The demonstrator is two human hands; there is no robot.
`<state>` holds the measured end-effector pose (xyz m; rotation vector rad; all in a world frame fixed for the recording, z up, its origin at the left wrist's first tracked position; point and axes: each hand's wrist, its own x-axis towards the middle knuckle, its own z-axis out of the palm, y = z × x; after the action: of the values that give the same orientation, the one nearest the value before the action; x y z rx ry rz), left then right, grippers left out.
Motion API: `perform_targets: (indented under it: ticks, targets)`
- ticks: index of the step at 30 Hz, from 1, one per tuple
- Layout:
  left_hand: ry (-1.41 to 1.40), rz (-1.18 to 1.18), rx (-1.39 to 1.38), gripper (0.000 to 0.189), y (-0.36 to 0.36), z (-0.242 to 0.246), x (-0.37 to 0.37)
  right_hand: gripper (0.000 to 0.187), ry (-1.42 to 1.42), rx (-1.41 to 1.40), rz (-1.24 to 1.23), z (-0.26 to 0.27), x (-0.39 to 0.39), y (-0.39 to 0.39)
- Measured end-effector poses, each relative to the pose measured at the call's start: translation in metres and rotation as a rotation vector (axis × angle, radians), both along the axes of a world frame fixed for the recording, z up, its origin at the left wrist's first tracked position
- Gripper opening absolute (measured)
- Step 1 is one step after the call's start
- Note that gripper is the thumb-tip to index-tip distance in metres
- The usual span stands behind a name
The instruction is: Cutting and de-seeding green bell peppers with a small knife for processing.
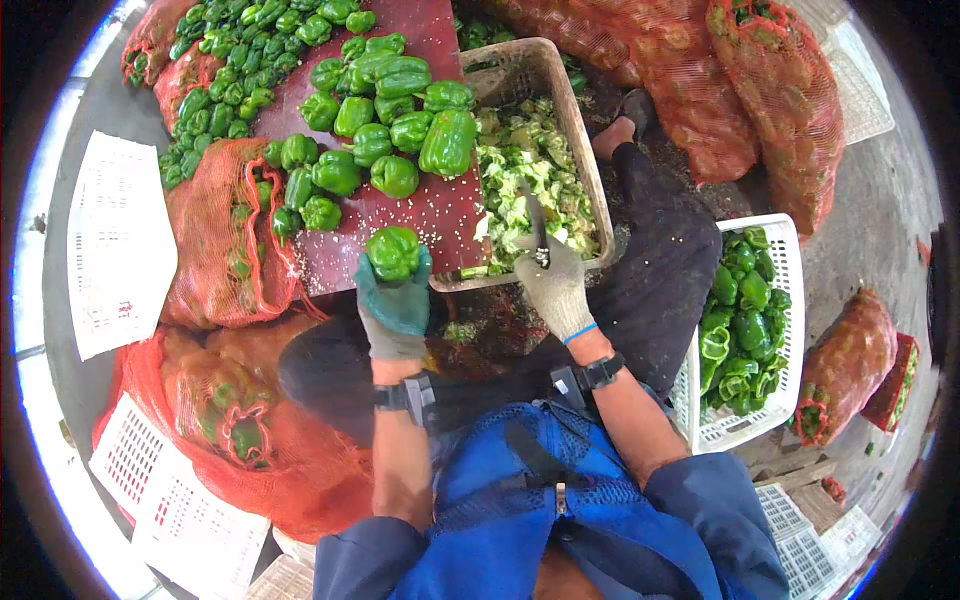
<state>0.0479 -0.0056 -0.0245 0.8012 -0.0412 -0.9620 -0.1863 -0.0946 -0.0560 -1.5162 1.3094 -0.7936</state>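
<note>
My left hand, in a grey and green work glove, holds a whole green bell pepper at the front edge of the red board. In my right hand, in a pale knitted glove, is a knife, its dark blade pointing away from me. The blade is over a plastic crate of cut pepper cores and scraps. Beyond my left hand, many whole green peppers lie on the board among scattered pale seeds.
A white basket of opened green peppers stands at right. Red mesh sacks of peppers lie at left, with more mesh sacks at top right. White perforated crates stand at far left. My legs flank the work area.
</note>
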Motion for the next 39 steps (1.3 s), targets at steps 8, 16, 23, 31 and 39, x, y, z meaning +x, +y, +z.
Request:
perform_targets:
  ticks: [8, 16, 23, 31, 39]
  targets:
    - [0.301, -0.143, -0.089, 0.056, 0.001, 0.001, -0.058, 0.036, 0.009, -0.150, 0.201, 0.073, 0.014, 0.032]
    - [-0.452, -0.197, 0.138, 0.041, 0.008, 0.003, -0.088, 0.058, 0.109, -0.324, 0.335, 0.058, 0.020, 0.032]
    - [-0.124, -0.264, 0.256, 0.049, -0.004, 0.017, -0.085, 0.063, 0.139, -0.254, 0.330, 0.037, 0.026, 0.026]
    - [-0.544, -0.152, 0.391, 0.044, -0.011, -0.023, -0.070, 0.065, 0.108, -0.129, 0.372, 0.023, 0.038, 0.020]
    - [-0.945, -0.170, 0.502, 0.060, -0.007, -0.006, -0.066, 0.067, 0.209, -0.056, 0.412, 0.031, 0.043, 0.023]
